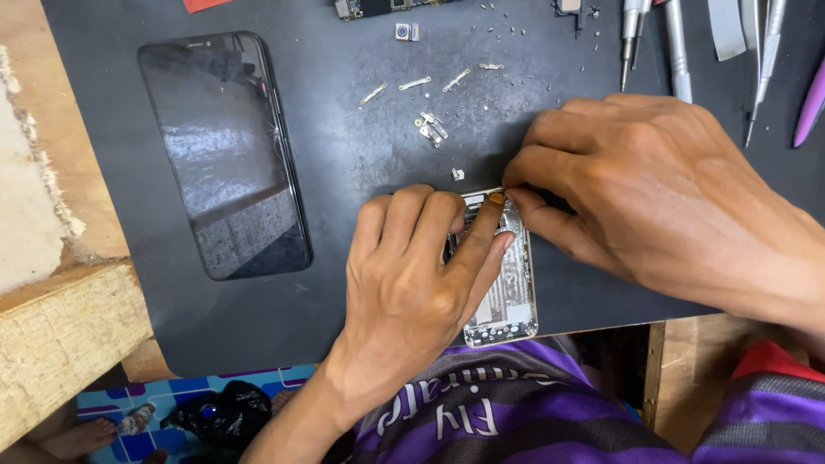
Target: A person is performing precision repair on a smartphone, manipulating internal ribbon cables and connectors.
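Both hands down on an opened phone housing (pixel 509 296), silver-rimmed, back shell up with its insides showing, lying on a dark grey work mat (pixel 344 155) close to the mat's near edge, just above a purple-and-black striped shirt (pixel 533 421). Left hand (pixel 412 283) laid over the housing's left side, fingers curled, index finger stretched along the shell with its tip at the top edge, pressing rather than gripping. Right hand (pixel 653 189) coming in from the right, fingers bent and bunched, thumb and forefinger pinched together at the housing's top corner, touching the left index fingertip; whether anything sits inside that pinch, impossible to tell, being hidden by the fingers. Well to the left on the mat, a separate black phone screen (pixel 223 155), face up, glossy, with a crack near its right edge. Beyond the hands, small metal brackets (pixel 412 84) in a loose row, a cluster of tiny plates (pixel 431 129) below them, one small bright piece (pixel 458 174) just beside the housing's top, and scattered screws (pixel 507 43) further up. At the far edge, a narrow circuit board (pixel 378 7) and a small square camera module (pixel 406 32). Top right, screwdrivers (pixel 632 34) and tweezers (pixel 765 60) lying side by side, with a purple pry tool (pixel 812 103) at the far right. Rough wooden bench (pixel 60 326) under the mat at left.
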